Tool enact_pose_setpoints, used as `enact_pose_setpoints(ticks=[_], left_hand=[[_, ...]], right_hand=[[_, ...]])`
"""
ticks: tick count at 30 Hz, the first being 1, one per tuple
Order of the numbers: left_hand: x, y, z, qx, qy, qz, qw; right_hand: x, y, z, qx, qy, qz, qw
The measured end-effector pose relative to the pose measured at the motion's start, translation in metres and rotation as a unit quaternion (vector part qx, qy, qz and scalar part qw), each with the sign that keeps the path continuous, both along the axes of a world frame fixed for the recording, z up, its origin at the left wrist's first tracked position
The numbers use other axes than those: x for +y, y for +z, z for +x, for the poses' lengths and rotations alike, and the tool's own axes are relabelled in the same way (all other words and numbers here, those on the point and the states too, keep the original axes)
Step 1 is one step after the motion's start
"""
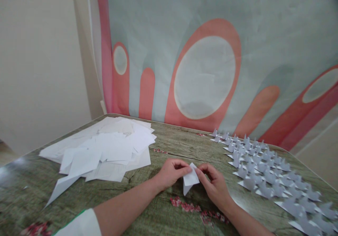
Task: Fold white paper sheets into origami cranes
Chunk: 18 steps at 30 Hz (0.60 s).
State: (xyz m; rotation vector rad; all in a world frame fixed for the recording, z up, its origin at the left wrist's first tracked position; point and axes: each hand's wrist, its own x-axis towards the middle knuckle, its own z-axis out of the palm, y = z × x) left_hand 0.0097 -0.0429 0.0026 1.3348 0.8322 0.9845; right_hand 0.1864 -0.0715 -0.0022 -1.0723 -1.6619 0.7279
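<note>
A small folded piece of white paper is held between my two hands, just above the table. My left hand pinches its upper left edge between thumb and fingers. On the other side, my right hand grips the right edge with thumb and forefinger. One pointed flap of the paper hangs downward. The inner folds are too small to make out.
To the left lies a loose heap of white paper sheets, one sticking out toward me. Rows of several folded white paper figures stand on the right. The wood-patterned table has printed red flowers. A patterned curtain hangs behind.
</note>
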Motion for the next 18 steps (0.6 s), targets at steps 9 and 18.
enact_pose_setpoints(ticks=[9,18], left_hand=[[0.0002,0.0010,0.0002,-0.021,0.011,0.006,1.000],[-0.0027,0.0057,0.0016,-0.010,0.011,0.027,1.000]], right_hand=[[-0.0012,0.0017,-0.0020,-0.019,0.020,0.014,1.000],[-0.0011,0.0020,-0.0050,-0.028,-0.016,0.002,0.999]])
